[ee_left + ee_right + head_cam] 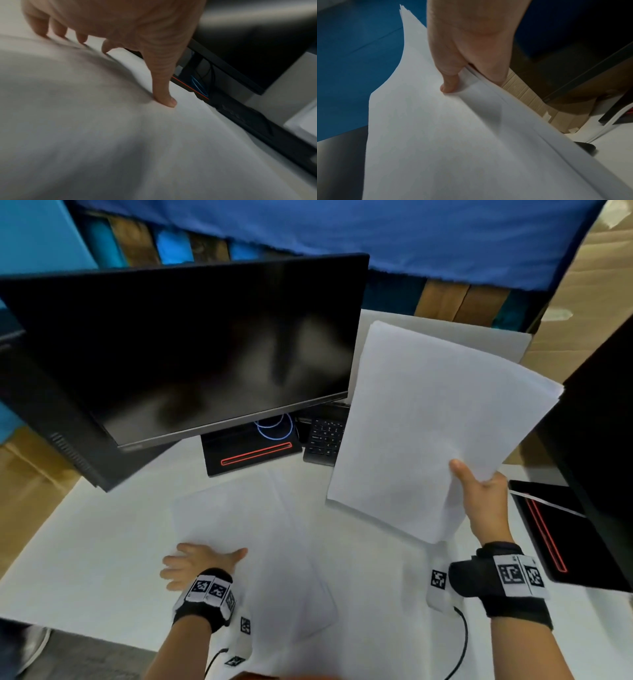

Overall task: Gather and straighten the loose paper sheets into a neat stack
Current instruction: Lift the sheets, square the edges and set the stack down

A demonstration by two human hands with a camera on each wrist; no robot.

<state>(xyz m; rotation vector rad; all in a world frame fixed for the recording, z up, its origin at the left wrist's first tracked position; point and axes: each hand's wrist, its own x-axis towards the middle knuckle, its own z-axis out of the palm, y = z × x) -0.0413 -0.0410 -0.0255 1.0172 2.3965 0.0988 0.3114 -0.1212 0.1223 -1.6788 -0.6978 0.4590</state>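
My right hand (479, 491) holds a bundle of white sheets (428, 419) lifted above the desk, thumb on top and fingers underneath; the right wrist view shows the thumb (449, 83) pinching the bundle of sheets (436, 135) near its edge. My left hand (198, 563) lies spread on loose white sheets (246, 525) flat on the white desk. In the left wrist view its thumb (164, 94) and fingertips press down on the loose sheets (102, 135). Several overlapping sheets lie between my arms.
A dark monitor (185, 347) stands at the back left on a black base with a red stripe (253, 453). A black keyboard (323, 440) lies behind the held sheets. A second black base (565, 535) sits at the right. White desk (85, 559) extends left.
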